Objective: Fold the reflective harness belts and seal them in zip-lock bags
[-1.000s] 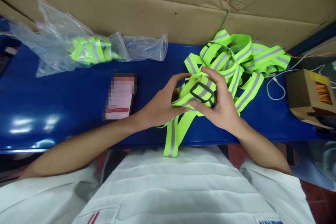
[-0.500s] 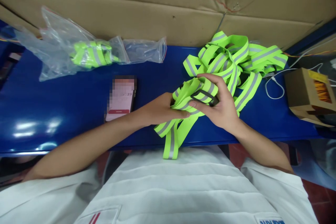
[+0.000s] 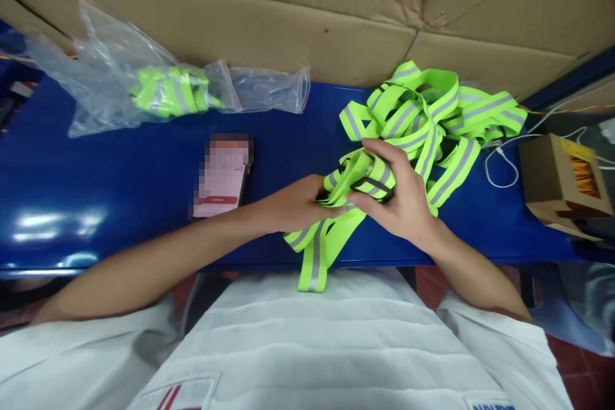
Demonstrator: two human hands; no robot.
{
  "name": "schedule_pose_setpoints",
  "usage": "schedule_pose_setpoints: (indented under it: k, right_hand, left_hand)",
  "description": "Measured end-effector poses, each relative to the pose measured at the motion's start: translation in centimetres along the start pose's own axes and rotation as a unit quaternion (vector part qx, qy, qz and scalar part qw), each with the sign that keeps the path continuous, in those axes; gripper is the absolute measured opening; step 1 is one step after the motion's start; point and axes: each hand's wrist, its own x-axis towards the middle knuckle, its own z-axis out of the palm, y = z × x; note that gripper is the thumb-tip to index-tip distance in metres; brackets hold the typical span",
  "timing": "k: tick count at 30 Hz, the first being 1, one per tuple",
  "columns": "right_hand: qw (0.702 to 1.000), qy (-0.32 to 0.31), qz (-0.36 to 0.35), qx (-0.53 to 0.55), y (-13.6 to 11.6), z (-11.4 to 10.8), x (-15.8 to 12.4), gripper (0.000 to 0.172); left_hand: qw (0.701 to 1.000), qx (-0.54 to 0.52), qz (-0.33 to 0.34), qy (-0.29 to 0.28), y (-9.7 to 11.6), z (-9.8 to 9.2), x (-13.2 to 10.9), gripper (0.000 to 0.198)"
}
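Note:
Between my hands is a folded bundle of lime-green reflective strap [image 3: 353,174] with grey stripes. My left hand [image 3: 305,204] pinches its left side, thumb in front and the other fingers hidden behind. On the right side, my right hand [image 3: 401,195] wraps round the bundle, with the thumb beside a black buckle [image 3: 373,188]. Loose strap ends [image 3: 314,259] hang down over the table's front edge. Just behind my right hand lies a tangled pile of the same straps [image 3: 418,106].
On the blue table [image 3: 120,192] a phone [image 3: 221,179] lies left of my hands. Clear plastic bags [image 3: 108,70], one with green strap inside, lie at the back left. A cardboard box [image 3: 557,179] and white cable [image 3: 502,182] are at the right. Cardboard [image 3: 240,19] lines the back.
The folded bundle has tilted slightly, and its buckle sits a little lower between my hands. Both hands keep their hold. The whole view has shifted slightly.

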Motion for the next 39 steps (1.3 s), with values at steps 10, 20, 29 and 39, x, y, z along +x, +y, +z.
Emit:
schedule_pose_setpoints:
  k: [10, 20, 29, 39]
  right_hand:
    - [0.997, 0.074, 0.016, -0.031, 0.1, 0.3, -0.5, 0.053]
    - [0.994, 0.066, -0.082, -0.007, 0.9, 0.6, -0.3, 0.071]
    - [0.996, -0.063, 0.041, 0.055, 0.3, -0.4, 0.3, 0.06]
    - [0.999, 0.003, 0.042, -0.004, -0.2, 0.3, 0.2, 0.058]
  left_hand:
    - [0.997, -0.04, -0.066, -0.005, 0.4, 0.1, -0.2, 0.051]
    - [0.995, -0.081, -0.029, 0.049, 0.5, 0.5, -0.4, 0.047]
    - [0.995, -0.088, 0.034, -0.024, 0.6, 0.6, -0.5, 0.036]
    - [1.0, -0.008, 0.017, -0.021, -0.6, -0.3, -0.1, 0.04]
